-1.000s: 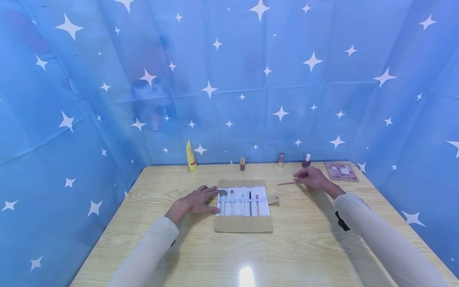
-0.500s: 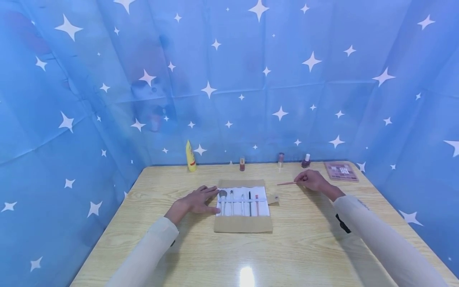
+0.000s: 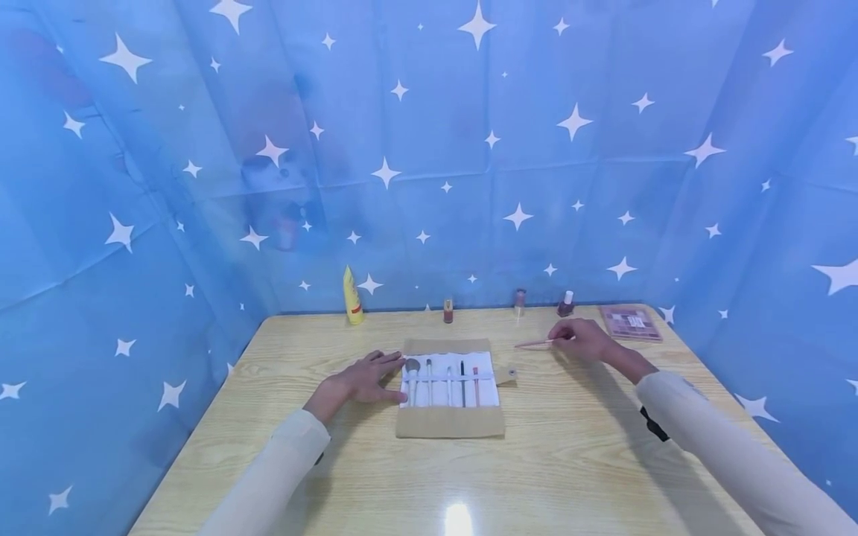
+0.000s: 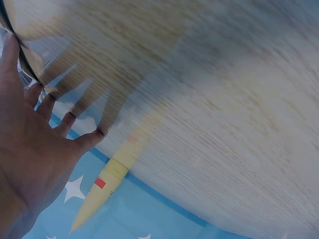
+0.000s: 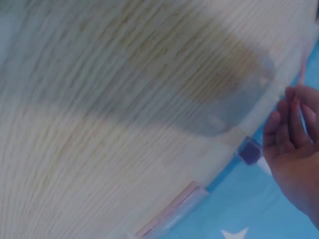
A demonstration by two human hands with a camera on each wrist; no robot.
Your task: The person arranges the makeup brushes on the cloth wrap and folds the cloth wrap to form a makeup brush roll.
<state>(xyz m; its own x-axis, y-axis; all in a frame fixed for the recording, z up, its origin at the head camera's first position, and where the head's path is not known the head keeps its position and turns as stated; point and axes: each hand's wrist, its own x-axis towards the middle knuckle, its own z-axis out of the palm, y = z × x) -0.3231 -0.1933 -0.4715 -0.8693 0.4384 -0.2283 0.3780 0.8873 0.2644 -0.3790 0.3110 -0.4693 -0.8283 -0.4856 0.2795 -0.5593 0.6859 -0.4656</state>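
Note:
A beige brush roll (image 3: 449, 423) with a white lining lies unfolded mid-table. Several makeup brushes stand in its slots, among them a large fluffy brush (image 3: 412, 368) at the left and a pink one (image 3: 477, 387) at the right. My left hand (image 3: 369, 380) rests spread at the roll's left edge; in the left wrist view the left hand (image 4: 40, 144) has its fingers extended. To the right of the roll, my right hand (image 3: 585, 341) pinches a thin pink makeup brush (image 3: 533, 344), pointing left. The fingers (image 5: 286, 127) hide part of it.
Along the back edge stand a yellow tube (image 3: 352, 298), a small reddish bottle (image 3: 447, 311), a pinkish bottle (image 3: 519, 300) and a dark nail polish bottle (image 3: 566, 304). A pink palette (image 3: 630, 323) lies at the back right. A starry blue curtain (image 3: 429, 149) surrounds the table.
The head view has shifted slightly. My right hand has moved a little to the right, and the pink makeup brush in it has tilted slightly. My left hand stays at the roll's edge.

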